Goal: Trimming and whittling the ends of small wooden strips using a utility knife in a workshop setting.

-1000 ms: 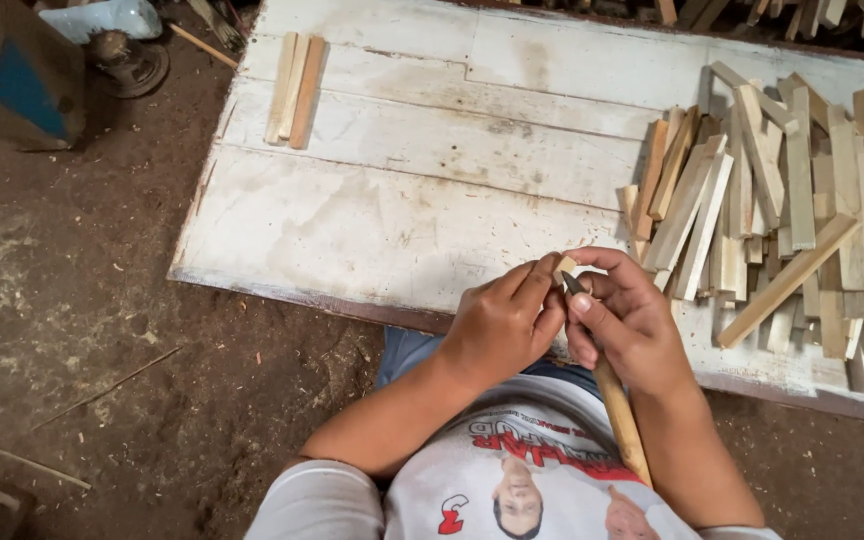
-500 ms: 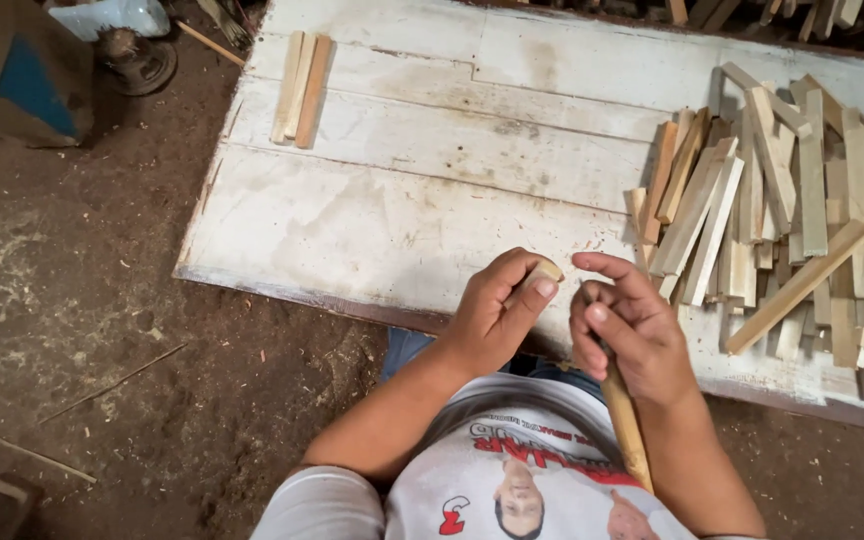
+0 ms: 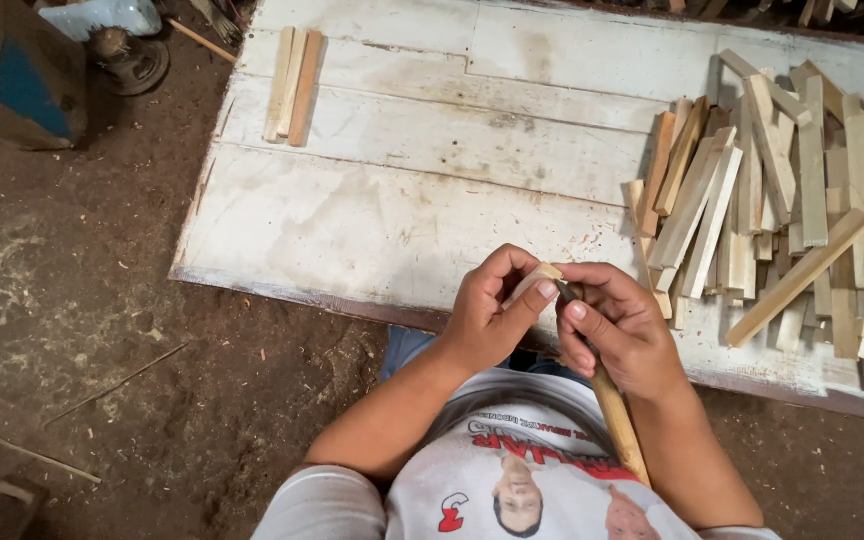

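My left hand [image 3: 492, 318] pinches a small pale wooden piece [image 3: 534, 281] between thumb and fingers, just above the near edge of the white board table [image 3: 372, 215]. My right hand [image 3: 620, 330] is closed around the top of a hammer whose wooden handle [image 3: 617, 420] runs down toward my chest; the dark metal head is mostly hidden by my fingers. The two hands touch at the fingertips.
A heap of several short wooden slats [image 3: 782, 200] covers the table's right side. Three slats [image 3: 292, 72] lie side by side at the far left of the table. Dirt floor lies to the left, with a blue box [image 3: 12, 85] and a machine part [image 3: 127, 50].
The two hands have come back together at the fingertips after parting slightly. The view has shifted a little; the slats on the table have not moved.
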